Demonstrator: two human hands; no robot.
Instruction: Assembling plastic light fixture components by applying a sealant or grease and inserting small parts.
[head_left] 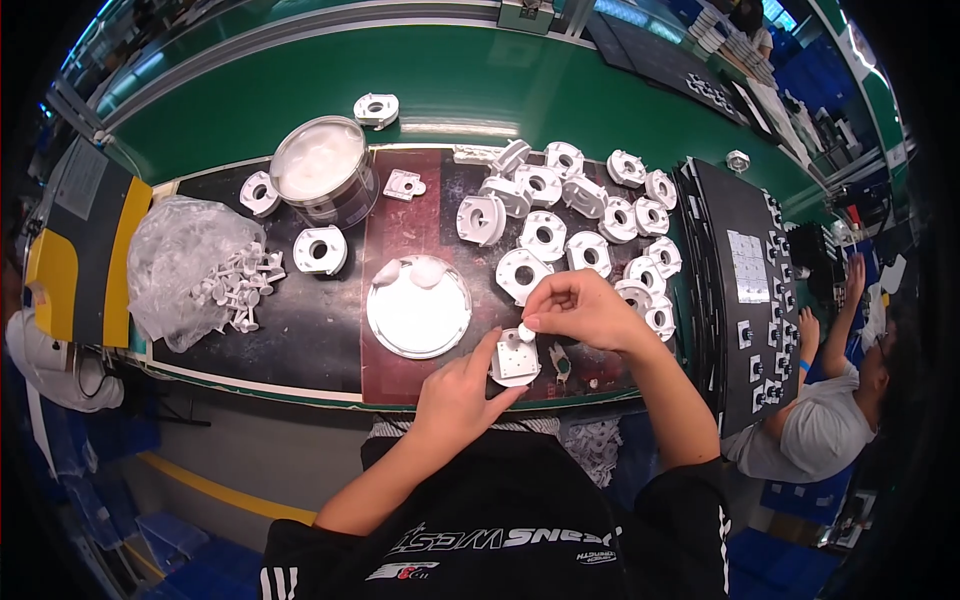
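Near the table's front edge, my left hand (457, 398) holds a white plastic part (515, 364) by its sides, thumb and fingers around it. A square face with small holes is turned up on that part. My right hand (592, 312) is closed in a pinch on a small white round-headed pin (526, 331), right at the part's far edge. Whether the pin sits in a hole is hidden by the fingertips. Just beyond my hands lies a white ring-shaped housing (522, 272), one of several grouped on the right. Left of them is a round white lid (420, 318) with white clumps on it.
A clear tub (345, 200) of white material stands at the back left. Beside it, a plastic bag (180, 265) spills white pins (243, 285). Stacked black trays (735, 290) border the right side. Another person (810, 425) works beyond them. A yellow-and-grey box (85, 240) stands far left.
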